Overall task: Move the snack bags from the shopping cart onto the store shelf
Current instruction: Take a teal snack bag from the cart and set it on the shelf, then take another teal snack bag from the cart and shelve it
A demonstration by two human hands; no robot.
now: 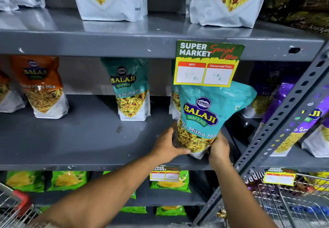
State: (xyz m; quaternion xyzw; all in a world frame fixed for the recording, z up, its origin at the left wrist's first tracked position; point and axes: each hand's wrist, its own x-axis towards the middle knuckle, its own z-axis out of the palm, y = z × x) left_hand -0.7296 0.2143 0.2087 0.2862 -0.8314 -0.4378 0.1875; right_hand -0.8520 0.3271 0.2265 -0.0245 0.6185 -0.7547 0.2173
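A teal Balaji snack bag stands tilted at the front right of the grey middle shelf. My left hand grips its lower left corner and my right hand grips its lower right corner. Behind it another teal bag is mostly hidden. A second teal bag stands upright further left on the same shelf. Part of a shopping cart with a red handle shows at the bottom left.
A special-offer price card hangs from the upper shelf edge just above the held bag. Orange bags stand at left, purple bags at right beyond a slotted upright. Green bags fill the lower shelf. A wire basket sits bottom right.
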